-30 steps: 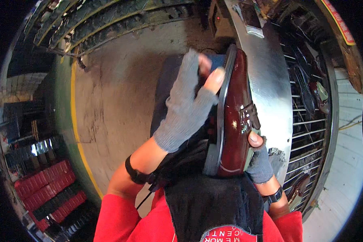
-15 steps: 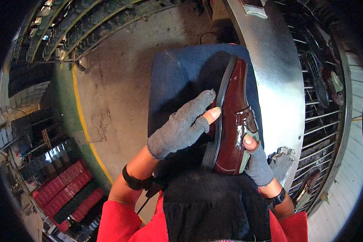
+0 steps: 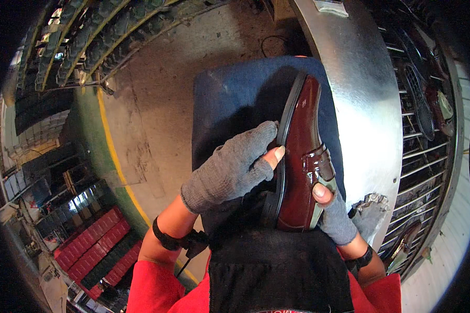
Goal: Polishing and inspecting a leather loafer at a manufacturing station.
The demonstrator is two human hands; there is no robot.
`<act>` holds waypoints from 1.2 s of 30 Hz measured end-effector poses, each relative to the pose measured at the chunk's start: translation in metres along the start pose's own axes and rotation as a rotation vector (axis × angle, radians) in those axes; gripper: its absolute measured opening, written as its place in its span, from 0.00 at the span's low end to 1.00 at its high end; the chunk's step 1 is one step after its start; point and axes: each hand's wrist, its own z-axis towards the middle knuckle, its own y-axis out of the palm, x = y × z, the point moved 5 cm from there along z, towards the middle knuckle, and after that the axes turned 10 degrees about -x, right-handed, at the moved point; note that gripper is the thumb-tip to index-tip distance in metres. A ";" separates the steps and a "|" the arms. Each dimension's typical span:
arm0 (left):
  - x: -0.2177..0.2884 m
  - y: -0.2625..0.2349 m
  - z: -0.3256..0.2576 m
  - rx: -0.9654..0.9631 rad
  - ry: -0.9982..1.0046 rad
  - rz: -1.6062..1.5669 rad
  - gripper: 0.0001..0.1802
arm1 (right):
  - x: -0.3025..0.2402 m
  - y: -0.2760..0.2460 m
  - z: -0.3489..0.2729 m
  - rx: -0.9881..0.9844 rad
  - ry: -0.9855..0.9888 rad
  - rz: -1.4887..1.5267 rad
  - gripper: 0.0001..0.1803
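A glossy dark-red loafer [image 3: 300, 122] lies on its side over my lap, toe pointing away and its dark sole facing left. My right hand [image 3: 335, 216], in a grey glove with the thumb tip bare, grips it at the opening; the thumb presses on the pale lining and the other fingers are hidden beneath. On the left, my left hand [image 3: 232, 167], gloved the same way, closes on the sole edge. Its bare thumb rests against the edge of the upper, while the fingertips reach the sole's side and are partly hidden.
Blue cloth [image 3: 219, 94] lies under the shoe. A metal bench top [image 3: 368, 120] runs along the right, with crumpled foil [image 3: 369, 211] on it. Beyond stands a barred rack [image 3: 420, 177] holding more shoes. At left are red slatted blocks [image 3: 96, 245] and, farther off, tiered racks [image 3: 89, 47].
My left hand has shifted slightly down and left along the sole edge. The loafer has tilted a little, and my right thumb has moved slightly on its opening. The view has shifted slightly.
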 end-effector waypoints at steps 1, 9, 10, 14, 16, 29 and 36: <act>0.002 0.000 0.003 -0.080 -0.045 -0.070 0.20 | 0.005 -0.004 0.000 0.012 0.028 -0.027 0.52; 0.005 -0.004 0.019 -0.102 -0.003 -0.039 0.12 | -0.013 0.012 -0.002 -0.034 0.015 0.029 0.49; 0.006 -0.004 0.019 -0.056 -0.005 0.061 0.13 | -0.014 0.012 -0.002 -0.025 0.015 0.016 0.49; 0.013 0.003 0.018 -0.013 -0.159 0.018 0.15 | -0.001 -0.007 -0.005 0.022 0.054 -0.119 0.44; 0.013 0.004 0.014 0.149 -0.149 0.114 0.16 | 0.013 -0.012 -0.007 0.067 0.062 -0.138 0.42; -0.012 0.002 0.000 -0.096 -0.153 -0.234 0.19 | -0.009 0.014 0.005 -0.026 -0.058 0.072 0.50; -0.027 0.008 -0.010 0.008 -0.190 -0.204 0.31 | -0.013 0.013 0.001 0.013 0.036 0.058 0.52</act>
